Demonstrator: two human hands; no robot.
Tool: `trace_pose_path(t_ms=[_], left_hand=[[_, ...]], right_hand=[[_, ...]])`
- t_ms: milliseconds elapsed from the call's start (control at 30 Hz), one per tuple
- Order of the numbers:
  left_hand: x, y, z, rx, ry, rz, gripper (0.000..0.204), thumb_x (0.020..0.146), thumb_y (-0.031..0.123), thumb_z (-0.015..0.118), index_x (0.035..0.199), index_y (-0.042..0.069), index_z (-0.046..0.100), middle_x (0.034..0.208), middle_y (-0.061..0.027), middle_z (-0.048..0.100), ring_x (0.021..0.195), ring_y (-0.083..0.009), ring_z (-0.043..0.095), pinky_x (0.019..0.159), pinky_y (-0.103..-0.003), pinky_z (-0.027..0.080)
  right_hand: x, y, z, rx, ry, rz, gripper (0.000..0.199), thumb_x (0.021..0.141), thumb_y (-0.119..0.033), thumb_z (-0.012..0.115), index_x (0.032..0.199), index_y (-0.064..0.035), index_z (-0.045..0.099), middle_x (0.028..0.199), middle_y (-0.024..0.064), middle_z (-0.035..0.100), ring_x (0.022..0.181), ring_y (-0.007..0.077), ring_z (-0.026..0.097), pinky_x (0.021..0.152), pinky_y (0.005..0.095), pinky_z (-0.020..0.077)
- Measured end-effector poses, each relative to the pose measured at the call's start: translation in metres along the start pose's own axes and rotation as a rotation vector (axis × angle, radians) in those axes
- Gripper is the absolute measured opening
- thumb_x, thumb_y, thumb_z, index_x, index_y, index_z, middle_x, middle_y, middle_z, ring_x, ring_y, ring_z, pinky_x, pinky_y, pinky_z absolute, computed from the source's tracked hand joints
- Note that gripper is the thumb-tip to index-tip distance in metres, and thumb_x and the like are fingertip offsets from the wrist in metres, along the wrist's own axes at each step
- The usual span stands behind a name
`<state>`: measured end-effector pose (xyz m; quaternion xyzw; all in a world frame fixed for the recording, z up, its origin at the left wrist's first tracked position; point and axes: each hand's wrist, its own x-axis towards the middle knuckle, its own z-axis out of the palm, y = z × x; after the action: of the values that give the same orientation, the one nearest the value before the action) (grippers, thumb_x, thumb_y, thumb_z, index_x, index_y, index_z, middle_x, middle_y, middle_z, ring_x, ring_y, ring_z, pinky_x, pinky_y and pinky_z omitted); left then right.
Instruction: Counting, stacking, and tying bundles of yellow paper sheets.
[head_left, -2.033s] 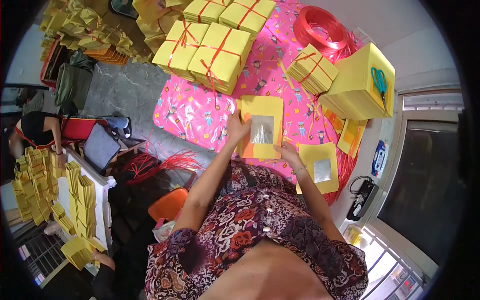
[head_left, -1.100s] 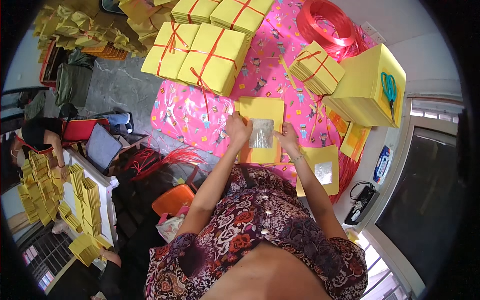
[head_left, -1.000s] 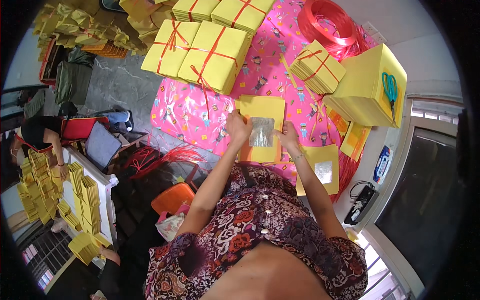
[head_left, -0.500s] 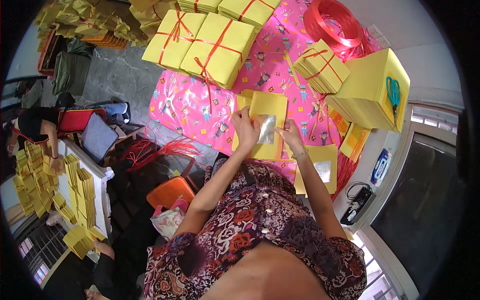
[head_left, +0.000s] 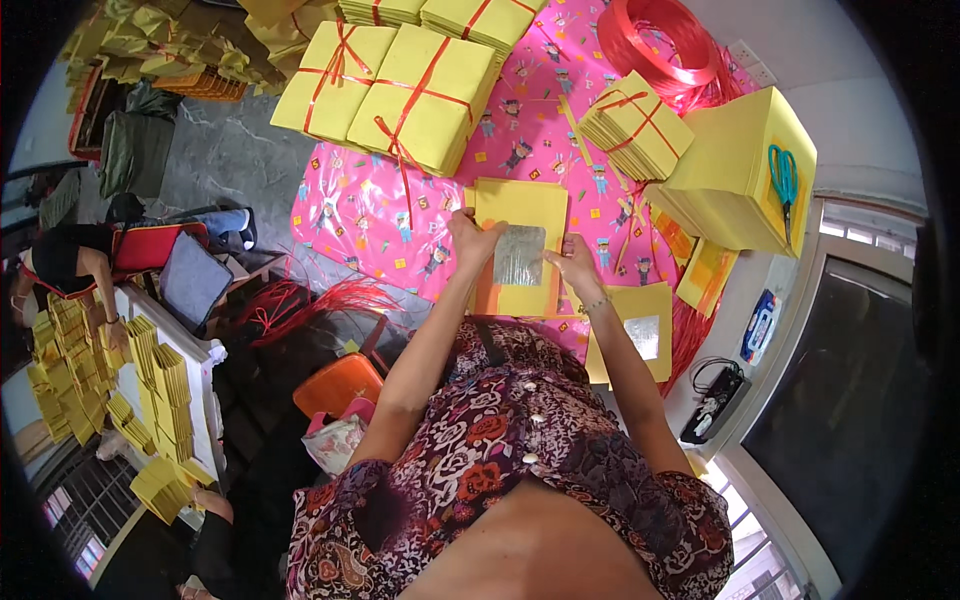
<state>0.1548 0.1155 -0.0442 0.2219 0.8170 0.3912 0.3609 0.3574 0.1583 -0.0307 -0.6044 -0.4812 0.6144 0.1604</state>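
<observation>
since half a second ago your hands are coming closer over the silver foil square (head_left: 519, 254), which is now lying flatter on the yellow paper sheet (head_left: 520, 212). your left hand (head_left: 472, 236) is pinching its left edge, your right hand (head_left: 574, 266) is pressing its right edge; both grips are closed on it. the foil is looking very light, thin and easy to wrinkle, so you are better holding it only at the edges. the tied yellow bundle (head_left: 425, 98) is lying near ahead, the second sheet with foil (head_left: 632, 330) just beside on the right; the pink floor mat (head_left: 360, 215) on the left is giving open room.
</observation>
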Motion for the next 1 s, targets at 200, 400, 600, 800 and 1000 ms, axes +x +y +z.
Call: trace_pose_path(t_ms=[200, 400, 600, 800, 1000], left_hand=[[-0.033, 0.042, -0.018, 0.413, 0.146, 0.283, 0.046, 0.064, 0.012, 0.079, 0.1, 0.0, 0.052, 0.099, -0.0177, 0.057, 0.095, -0.0209, 0.057, 0.081, -0.033, 0.047], [-0.094, 0.076, -0.022, -0.326, -0.145, 0.404, 0.034, 0.072, 0.007, 0.07, 0.097, 0.003, 0.048, 0.094, -0.0144, 0.06, 0.086, -0.0316, 0.058, 0.076, -0.038, 0.047], [-0.131, 0.098, -0.02, -0.311, -0.178, 0.599, 0.03, 0.076, 0.004, 0.067, 0.099, 0.002, 0.047, 0.094, -0.0161, 0.061, 0.082, -0.0304, 0.063, 0.069, -0.034, 0.049], [-0.131, 0.096, -0.019, -0.492, -0.194, 0.377, 0.035, 0.078, 0.003, 0.066, 0.105, 0.002, 0.045, 0.095, -0.0103, 0.059, 0.086, -0.0196, 0.059, 0.076, -0.03, 0.047], [-0.086, 0.082, -0.032, -0.807, -0.249, -0.066, 0.039, 0.078, -0.002, 0.065, 0.112, 0.002, 0.047, 0.1, -0.0063, 0.058, 0.09, -0.0128, 0.056, 0.081, -0.027, 0.045]], right_hand=[[-0.007, -0.006, -0.002, -0.005, -0.01, 0.034, 0.052, 0.075, -0.003, 0.074, 0.116, 0.0016, 0.044, 0.102, 0.0144, 0.059, 0.092, 0.0194, 0.059, 0.077, 0.0301, 0.0499], [-0.016, 0.012, -0.011, 0.049, -0.041, -0.211, 0.058, 0.079, -0.003, 0.068, 0.129, -0.0009, 0.038, 0.118, 0.014, 0.052, 0.108, 0.0204, 0.053, 0.088, 0.0331, 0.047], [-0.037, 0.015, -0.037, 0.27, -0.253, -0.181, 0.055, 0.084, -0.005, 0.06, 0.133, -0.004, 0.036, 0.126, 0.0067, 0.048, 0.117, 0.0176, 0.046, 0.101, 0.0325, 0.036], [-0.055, -0.009, -0.044, 0.437, -0.351, -0.174, 0.053, 0.086, -0.006, 0.055, 0.134, -0.0038, 0.033, 0.123, 0.0059, 0.048, 0.117, 0.0163, 0.045, 0.101, 0.033, 0.0334], [-0.063, -0.031, -0.039, 0.276, -0.298, -0.266, 0.048, 0.089, -0.004, 0.054, 0.132, -0.0026, 0.033, 0.118, 0.0055, 0.049, 0.111, 0.0128, 0.047, 0.094, 0.0295, 0.0392]])
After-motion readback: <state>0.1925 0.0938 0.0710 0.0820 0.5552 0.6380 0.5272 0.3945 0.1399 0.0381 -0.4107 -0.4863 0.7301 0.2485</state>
